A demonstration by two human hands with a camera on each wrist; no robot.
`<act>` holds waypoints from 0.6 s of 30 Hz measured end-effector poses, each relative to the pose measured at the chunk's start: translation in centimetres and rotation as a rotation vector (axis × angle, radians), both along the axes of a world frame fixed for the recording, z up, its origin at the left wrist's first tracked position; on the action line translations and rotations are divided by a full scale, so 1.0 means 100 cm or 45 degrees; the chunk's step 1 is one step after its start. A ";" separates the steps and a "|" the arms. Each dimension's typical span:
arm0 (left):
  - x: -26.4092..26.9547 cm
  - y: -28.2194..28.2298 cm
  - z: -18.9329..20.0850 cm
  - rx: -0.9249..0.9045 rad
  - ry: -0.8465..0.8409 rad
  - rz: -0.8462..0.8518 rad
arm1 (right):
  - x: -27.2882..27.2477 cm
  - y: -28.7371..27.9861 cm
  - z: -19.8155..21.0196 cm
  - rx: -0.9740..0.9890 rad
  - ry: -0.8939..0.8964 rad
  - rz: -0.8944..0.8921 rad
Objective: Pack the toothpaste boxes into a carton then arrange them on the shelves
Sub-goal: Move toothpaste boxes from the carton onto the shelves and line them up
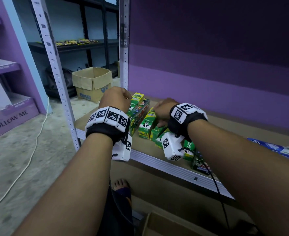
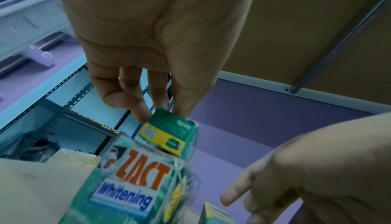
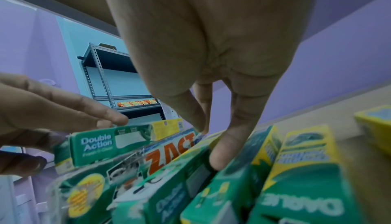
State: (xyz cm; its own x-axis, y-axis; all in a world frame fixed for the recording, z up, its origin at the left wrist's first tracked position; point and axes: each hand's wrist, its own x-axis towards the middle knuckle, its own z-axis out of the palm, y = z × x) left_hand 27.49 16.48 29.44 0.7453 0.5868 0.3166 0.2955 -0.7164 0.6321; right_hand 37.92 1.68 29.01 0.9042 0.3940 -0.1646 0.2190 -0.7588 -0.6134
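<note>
We see both hands working over a cluster of toothpaste boxes (image 1: 146, 122) lying on the brown board of a shelf (image 1: 242, 132) backed by a purple wall. Our left hand (image 1: 115, 98) reaches to the far end of the group and pinches the end of a green Double Action box (image 2: 169, 134) between thumb and fingertips; that box sits on top of a long ZACT Whitening pack (image 2: 131, 182). Our right hand (image 1: 163, 108) comes down on the boxes just to the right, its fingers (image 3: 224, 150) extended and pressing between two green Darlie boxes (image 3: 304, 185), without curling round either. The two hands are near each other but not touching. More green boxes lie toward the shelf's front edge under the right wrist. An open brown carton (image 1: 93, 82) stands on the floor beyond the shelf's grey upright post (image 1: 55, 65), well apart from the boxes. Another carton's edge (image 1: 159, 223) shows below the shelf.
</note>
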 end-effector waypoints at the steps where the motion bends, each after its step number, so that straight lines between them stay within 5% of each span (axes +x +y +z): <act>1: -0.001 -0.002 0.002 0.020 -0.001 -0.011 | 0.000 -0.007 0.002 0.032 -0.008 -0.006; 9: -0.007 -0.043 0.011 0.258 0.029 -0.048 | -0.011 -0.069 0.026 -0.133 -0.076 -0.059; 18: 0.008 -0.111 -0.008 0.316 0.314 -0.418 | -0.017 -0.133 0.033 -0.292 -0.149 -0.126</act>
